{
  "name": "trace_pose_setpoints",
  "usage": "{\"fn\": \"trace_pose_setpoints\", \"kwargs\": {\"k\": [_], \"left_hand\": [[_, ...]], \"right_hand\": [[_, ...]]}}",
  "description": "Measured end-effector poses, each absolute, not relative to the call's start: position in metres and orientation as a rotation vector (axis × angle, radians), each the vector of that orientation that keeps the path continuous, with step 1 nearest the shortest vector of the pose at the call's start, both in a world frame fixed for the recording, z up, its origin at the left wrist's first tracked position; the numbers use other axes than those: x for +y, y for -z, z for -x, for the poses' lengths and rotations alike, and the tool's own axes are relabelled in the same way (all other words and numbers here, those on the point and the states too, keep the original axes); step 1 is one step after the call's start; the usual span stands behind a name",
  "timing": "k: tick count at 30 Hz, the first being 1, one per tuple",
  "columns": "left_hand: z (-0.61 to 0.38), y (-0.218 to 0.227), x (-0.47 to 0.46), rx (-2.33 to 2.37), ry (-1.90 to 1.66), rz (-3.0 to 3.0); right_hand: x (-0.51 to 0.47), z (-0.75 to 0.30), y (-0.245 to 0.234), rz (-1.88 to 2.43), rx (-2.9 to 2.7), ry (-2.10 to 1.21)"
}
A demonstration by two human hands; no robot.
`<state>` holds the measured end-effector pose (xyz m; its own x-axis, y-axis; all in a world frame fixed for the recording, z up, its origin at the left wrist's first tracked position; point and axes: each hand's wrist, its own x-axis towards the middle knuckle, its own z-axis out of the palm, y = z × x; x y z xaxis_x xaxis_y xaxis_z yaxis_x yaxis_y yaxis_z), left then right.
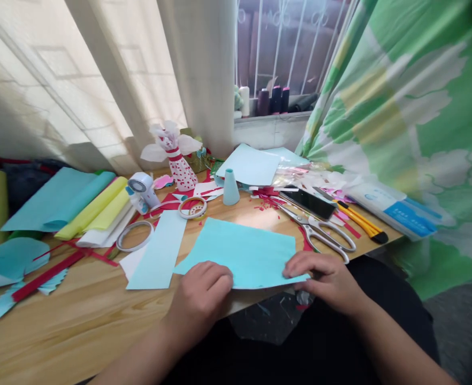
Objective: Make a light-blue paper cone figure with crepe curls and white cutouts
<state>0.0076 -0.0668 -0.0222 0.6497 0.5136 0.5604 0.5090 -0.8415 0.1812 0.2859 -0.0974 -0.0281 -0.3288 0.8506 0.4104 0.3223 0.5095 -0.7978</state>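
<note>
A turquoise sheet of paper (250, 251) lies at the table's near edge, its front edge jutting slightly over. My left hand (204, 291) has its fingers curled over the near left part of the sheet, the thumb hidden. At the near right corner, my right hand (328, 278) pinches the paper between thumb and fingers. Behind the sheet stands a small pale-blue paper cone (231, 188). A pale-blue paper strip (159, 251) lies left of the sheet, and scissors (320, 232) with silver handles rest to its right.
Tape rolls (135, 236) and rolled coloured papers (99, 211) are on the left. A white vase-shaped craft with red spots (183, 171) stands at the back. Toward the right lie a phone (310, 203), a yellow cutter (360, 222) and a plastic packet (400, 211). Red scraps are scattered behind.
</note>
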Motion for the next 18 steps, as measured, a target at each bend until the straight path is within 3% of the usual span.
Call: {"fn": "trace_pose_setpoints", "kwargs": {"k": [8, 14, 18], "left_hand": [[0.035, -0.006, -0.057, 0.664, -1.094, -2.89], [0.103, -0.027, -0.061, 0.98, -0.969, -2.984], [0.165, -0.017, -0.057, 1.356, -0.91, -2.906]], "right_hand": [[-0.084, -0.282, 0.022, 1.124, -1.79, -0.669], [-0.062, -0.28, 0.008, 1.343, -1.37, -0.587], [-0.036, -0.291, -0.005, 1.37, -1.179, -0.596]]}}
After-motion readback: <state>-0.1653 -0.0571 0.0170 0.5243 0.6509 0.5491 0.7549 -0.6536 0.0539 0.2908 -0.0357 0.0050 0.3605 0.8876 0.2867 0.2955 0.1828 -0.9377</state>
